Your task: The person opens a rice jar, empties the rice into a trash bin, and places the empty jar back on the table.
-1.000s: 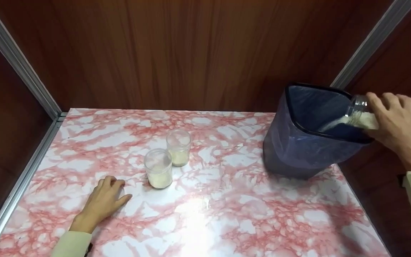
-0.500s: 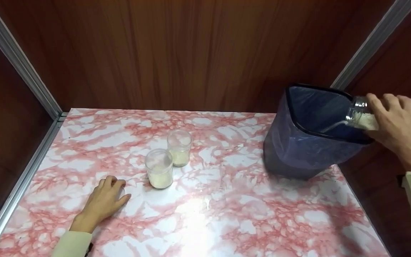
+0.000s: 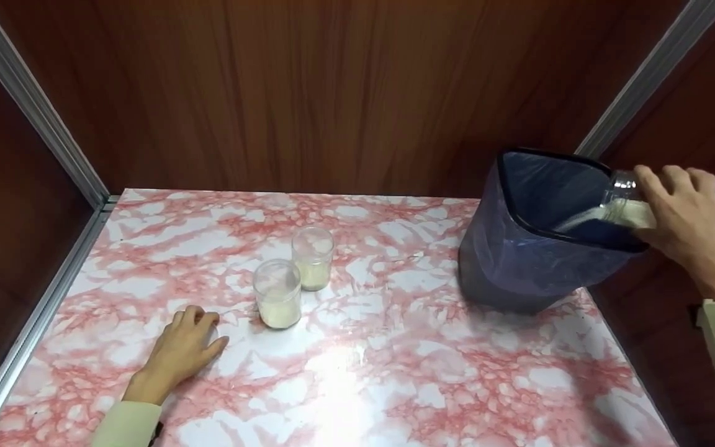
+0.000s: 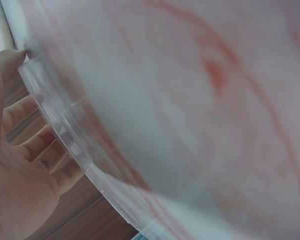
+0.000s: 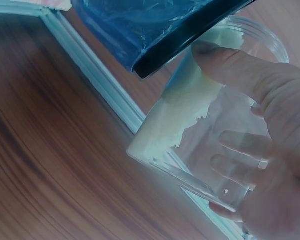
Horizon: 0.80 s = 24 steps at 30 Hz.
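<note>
My right hand [image 3: 696,230] grips a clear jar [image 5: 190,120] tilted over the rim of a dark bin [image 3: 556,248]. A stream of pale powder or fine grain [image 3: 587,215] falls from the jar's mouth into the bin. In the right wrist view, more of it lies along the jar's lower side. My left hand [image 3: 177,347] rests on the table, fingers loosely bent. Beside its fingers in the left wrist view is a clear ridged edge [image 4: 60,110]; I cannot tell what it belongs to. Two upright clear jars, a nearer [image 3: 278,298] and a farther [image 3: 313,261], hold pale contents.
A bluish liner bag [image 5: 140,30] covers the bin's upper part and rim. The red-and-white marbled table [image 3: 457,372] is bounded by brown wood-grain panels [image 3: 332,93] and metal corner strips. Glare brightens the table's front middle.
The pale stream continues from the tilted jar; it thinned half a second ago and looks wider now. The right hand shifts only very slightly. My left hand and the two standing jars stay in place.
</note>
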Available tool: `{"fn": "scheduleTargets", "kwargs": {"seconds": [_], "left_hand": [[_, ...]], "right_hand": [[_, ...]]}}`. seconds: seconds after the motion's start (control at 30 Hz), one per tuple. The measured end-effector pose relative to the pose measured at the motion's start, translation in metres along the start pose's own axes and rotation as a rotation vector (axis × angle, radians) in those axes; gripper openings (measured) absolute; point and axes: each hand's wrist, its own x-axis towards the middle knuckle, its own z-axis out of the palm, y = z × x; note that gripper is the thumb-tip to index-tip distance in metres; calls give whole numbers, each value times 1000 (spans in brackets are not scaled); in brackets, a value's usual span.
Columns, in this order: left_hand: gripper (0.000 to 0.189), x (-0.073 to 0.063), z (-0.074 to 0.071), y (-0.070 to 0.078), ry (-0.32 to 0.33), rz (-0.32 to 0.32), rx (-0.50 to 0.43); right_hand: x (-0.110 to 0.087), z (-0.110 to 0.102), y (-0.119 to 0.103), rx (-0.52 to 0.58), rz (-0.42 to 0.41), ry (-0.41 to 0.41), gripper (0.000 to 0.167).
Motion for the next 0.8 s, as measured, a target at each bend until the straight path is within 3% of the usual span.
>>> {"fn": "scheduleTargets", "kwargs": {"seconds": [0.27,0.8], "left_hand": [[32,4,-5,0,-51,-49,-19],[28,5,-2,-1,-30,-66,-20]], "right_hand": [[4,-1,0,-27,-7,-40,102],[9,-1,-3,-1,-3,-30,99]]}}
